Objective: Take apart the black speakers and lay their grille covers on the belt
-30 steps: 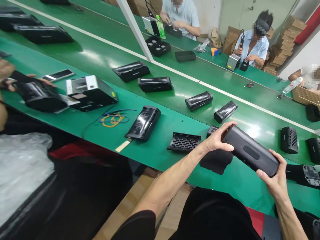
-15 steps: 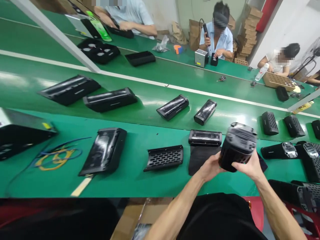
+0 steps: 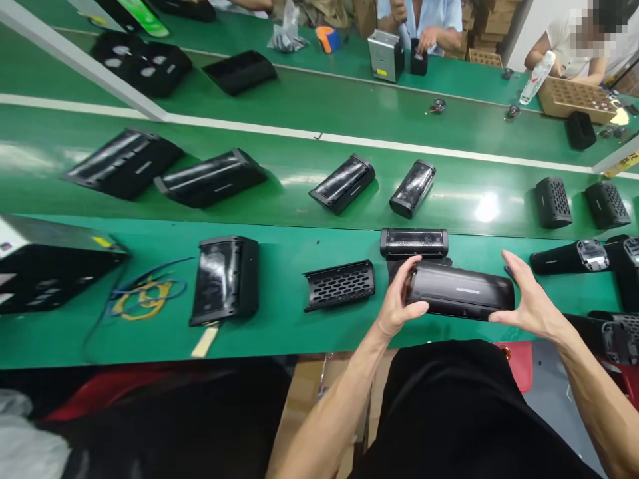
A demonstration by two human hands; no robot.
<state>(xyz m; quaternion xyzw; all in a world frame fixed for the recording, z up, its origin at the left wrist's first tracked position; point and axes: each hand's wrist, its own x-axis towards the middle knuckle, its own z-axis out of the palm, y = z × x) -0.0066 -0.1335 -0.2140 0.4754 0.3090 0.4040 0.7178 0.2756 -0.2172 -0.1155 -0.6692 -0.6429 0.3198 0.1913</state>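
I hold a long black speaker body point(image 3: 462, 297) level above the near edge of the green bench point(image 3: 279, 332). My left hand point(image 3: 399, 303) grips its left end with thumb and fingers wrapped round. At its right end my right hand point(image 3: 529, 303) presses the end between palm and fingers. Just behind the speaker lies a black speaker part point(image 3: 413, 242), with a dark cloth under it. To the left of my left hand a perforated black grille point(image 3: 340, 285) rests on the bench.
A black housing point(image 3: 225, 279) and coloured wires point(image 3: 144, 296) lie to the left. Several black speakers ride the green conveyor point(image 3: 299, 193) behind. More speakers point(image 3: 582, 256) crowd the right edge. Other people work at the far side, by a metal box point(image 3: 385, 56) and a cardboard tray point(image 3: 574, 100).
The speaker body has been turned from end-on toward me to lying level across my view. My hands now sit at its two ends. The camera has tilted down.
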